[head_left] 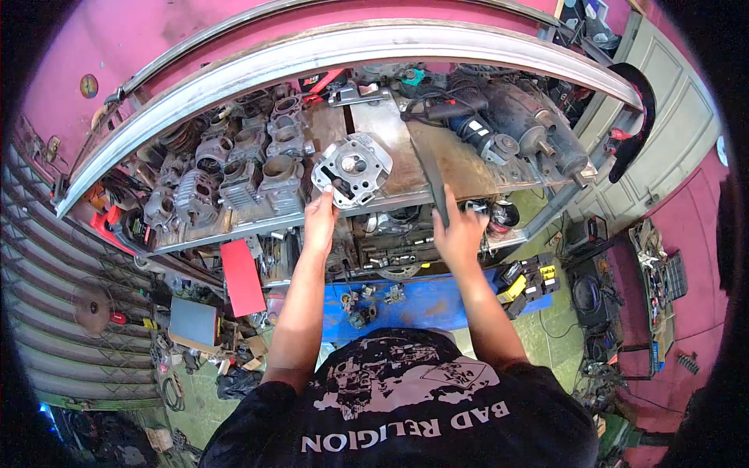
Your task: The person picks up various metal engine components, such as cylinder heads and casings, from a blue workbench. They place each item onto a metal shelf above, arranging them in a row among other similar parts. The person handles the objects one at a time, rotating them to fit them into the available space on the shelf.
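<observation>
- Silver-grey metal cylinder head (355, 187) is gripped by the left hand (320, 214) at its near left edge — thumb on top, the other fingers mostly hidden below.
- The right hand (462, 234) is closed around the near end of a long flat file (427, 165), which points away from the person.
- The cylinder head is over the front part of the metal worktop (468, 173), left of the file; whether it touches the worktop, I cannot tell.
- To the left stand several engine cylinders (279, 171), close together.
- To the right lies a blue-bodied power tool (473, 131).
- Lower down — a blue surface (425, 313) with small metal parts (395, 293).
</observation>
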Available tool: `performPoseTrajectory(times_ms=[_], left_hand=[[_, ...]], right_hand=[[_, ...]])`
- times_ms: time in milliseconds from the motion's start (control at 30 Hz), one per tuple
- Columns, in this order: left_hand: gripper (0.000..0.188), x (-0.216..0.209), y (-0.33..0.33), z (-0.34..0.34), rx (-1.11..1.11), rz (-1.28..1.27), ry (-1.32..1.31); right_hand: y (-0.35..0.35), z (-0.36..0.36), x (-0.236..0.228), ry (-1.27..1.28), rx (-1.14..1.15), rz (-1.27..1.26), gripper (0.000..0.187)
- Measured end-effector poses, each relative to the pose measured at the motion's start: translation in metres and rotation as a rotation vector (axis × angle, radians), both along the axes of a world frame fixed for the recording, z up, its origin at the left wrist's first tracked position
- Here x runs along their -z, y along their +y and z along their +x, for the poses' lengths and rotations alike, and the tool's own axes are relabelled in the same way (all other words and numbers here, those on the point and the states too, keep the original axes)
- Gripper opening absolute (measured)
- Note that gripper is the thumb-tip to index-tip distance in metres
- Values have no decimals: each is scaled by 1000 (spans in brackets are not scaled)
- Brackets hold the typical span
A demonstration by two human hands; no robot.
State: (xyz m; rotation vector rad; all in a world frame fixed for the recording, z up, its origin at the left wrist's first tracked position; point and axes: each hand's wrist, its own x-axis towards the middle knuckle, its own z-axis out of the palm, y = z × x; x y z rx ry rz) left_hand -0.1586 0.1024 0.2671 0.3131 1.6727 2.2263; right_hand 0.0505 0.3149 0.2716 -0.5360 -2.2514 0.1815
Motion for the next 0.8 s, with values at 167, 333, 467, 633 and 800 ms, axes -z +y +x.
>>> performPoseTrajectory(times_ms=[167,333,467,633,800], left_hand=[[38,5,-3,-8,-4,-49,21],[37,-17,10,10,-97,-98,65],[37,-21,22,9,-131,-75,161],[34,-36,30,6,-129,-199,328],[24,-54,37,4,-53,-508,711]], right_hand=[[44,-52,-23,-315,103,128,58],[59,-73,-12,-472,171,216,56],[49,-80,-33,-596,147,244,55],[16,-108,-126,-334,-469,61,62],[-13,-166,-176,-851,-636,429,60]])
